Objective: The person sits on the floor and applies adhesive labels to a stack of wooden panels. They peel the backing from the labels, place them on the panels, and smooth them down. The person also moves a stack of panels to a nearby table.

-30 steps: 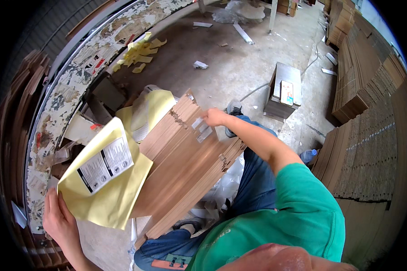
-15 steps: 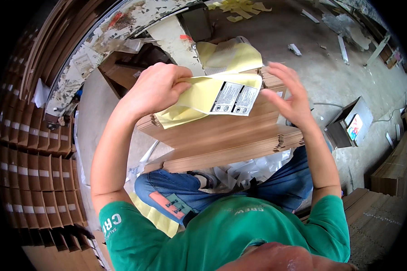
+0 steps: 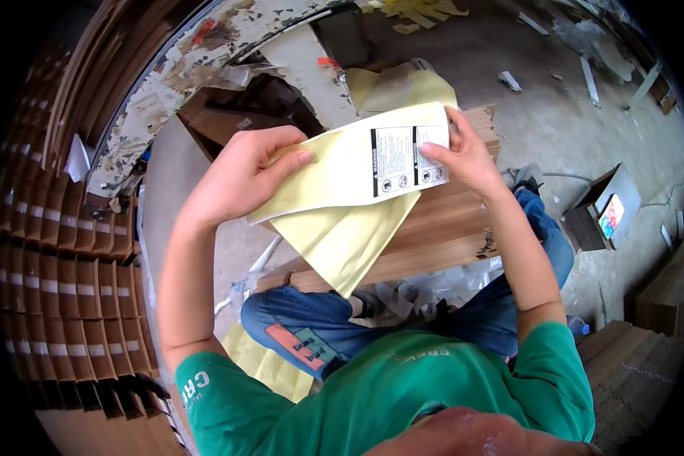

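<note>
Over the cardboard stack (image 3: 452, 220), your left hand (image 3: 254, 171) and right hand (image 3: 473, 161) are pinching opposite ends of a yellow label sheet (image 3: 338, 163), probably light, floppy, suiting edge grips.

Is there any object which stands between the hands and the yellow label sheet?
Nothing visible does. The left hand and right hand both grip the yellow label sheet; the brown cardboard stack lies beneath, not between.
</note>
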Tool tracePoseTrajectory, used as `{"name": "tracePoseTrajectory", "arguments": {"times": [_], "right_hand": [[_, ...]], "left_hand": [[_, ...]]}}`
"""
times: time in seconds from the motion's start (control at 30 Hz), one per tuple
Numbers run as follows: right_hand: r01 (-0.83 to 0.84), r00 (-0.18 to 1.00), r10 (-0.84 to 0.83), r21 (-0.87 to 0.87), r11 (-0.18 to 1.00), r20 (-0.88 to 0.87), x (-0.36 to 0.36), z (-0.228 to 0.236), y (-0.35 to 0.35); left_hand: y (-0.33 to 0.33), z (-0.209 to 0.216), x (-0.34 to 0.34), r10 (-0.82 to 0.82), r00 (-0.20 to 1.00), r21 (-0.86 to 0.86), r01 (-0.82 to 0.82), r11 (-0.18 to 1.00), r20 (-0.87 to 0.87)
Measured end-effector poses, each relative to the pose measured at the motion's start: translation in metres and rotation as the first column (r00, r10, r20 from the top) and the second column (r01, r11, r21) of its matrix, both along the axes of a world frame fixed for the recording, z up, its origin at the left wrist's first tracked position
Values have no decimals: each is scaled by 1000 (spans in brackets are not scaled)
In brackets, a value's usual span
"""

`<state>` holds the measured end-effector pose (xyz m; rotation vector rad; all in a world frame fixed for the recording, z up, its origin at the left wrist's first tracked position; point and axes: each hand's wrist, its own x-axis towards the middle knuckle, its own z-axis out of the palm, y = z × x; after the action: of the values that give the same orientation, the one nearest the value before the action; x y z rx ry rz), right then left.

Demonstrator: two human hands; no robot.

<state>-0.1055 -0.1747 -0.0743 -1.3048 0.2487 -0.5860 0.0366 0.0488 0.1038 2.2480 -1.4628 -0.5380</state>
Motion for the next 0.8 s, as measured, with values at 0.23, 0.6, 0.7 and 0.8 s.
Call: {"name": "tracePoseTrajectory", "arguments": {"times": [0.23,0.6,0.7,0.8], "right_hand": [[33,996,-34,15,999,88,-11,17,12],[63,995,-47,-197,978,83,-37,47,15],[327,933,-341,-661,675,114,-42,56,13],[420,881,-287,-900,112,375,-40,82,15]], "left_hand": [[12,-36,14,-94,571,-72,262,962,816],[-65,-100,-37,-189,953,-460,281,842,237],[-72,-95,-36,-225,970,-312,243,919,91],[-75,-97,-30,-308,947,-254,322,912,96]]}}
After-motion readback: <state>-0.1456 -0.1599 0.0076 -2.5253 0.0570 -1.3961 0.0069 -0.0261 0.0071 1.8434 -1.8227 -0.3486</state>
